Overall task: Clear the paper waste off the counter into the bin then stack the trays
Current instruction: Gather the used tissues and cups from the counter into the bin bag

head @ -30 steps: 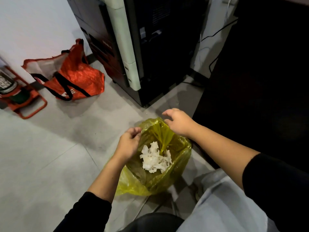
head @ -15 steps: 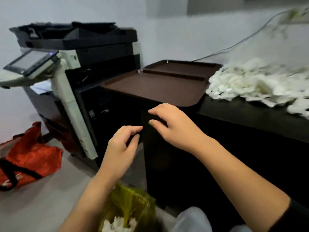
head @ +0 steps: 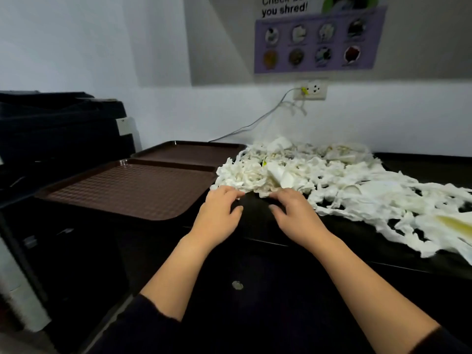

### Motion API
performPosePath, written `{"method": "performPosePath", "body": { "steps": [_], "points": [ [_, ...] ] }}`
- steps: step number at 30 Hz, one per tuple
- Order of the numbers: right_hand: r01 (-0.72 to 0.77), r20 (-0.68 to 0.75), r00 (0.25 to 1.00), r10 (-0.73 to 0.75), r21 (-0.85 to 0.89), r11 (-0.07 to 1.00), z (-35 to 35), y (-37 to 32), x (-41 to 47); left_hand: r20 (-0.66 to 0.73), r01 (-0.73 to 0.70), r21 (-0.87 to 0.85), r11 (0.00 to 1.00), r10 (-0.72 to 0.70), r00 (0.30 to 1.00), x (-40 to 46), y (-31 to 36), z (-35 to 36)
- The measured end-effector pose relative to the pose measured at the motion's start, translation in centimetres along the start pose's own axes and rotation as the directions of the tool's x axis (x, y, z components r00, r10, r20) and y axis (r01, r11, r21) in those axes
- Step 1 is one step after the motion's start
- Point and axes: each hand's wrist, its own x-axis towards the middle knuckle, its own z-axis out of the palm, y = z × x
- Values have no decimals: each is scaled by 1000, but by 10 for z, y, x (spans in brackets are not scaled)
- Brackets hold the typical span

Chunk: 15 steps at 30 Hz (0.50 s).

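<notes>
Both hands at near-left edge of the paper waste [head: 306, 175] on the black tabletop [head: 255, 223]. Left hand [head: 219, 213] and right hand [head: 293, 213] lie palm-down, fingers loosely curled, tips touching shreds; grip looks not closed on anything, likely set to rake a bundle. Pile's long axis runs left-right, trailing toward the near right edge. Two brown trays [head: 122, 192] sit side by side left of the pile, unstacked. Bin not in view.
</notes>
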Motion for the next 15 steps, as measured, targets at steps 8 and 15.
{"method": "performPosePath", "body": {
  "steps": [8,15],
  "points": [
    [-74,60,994,91,-244,967,17,32,46,19,93,318,943,-105,994,44,-6,25],
    [-65,27,997,73,-218,974,20,32,54,59,22,163,986,-32,998,47,-14,24]
  ]
}}
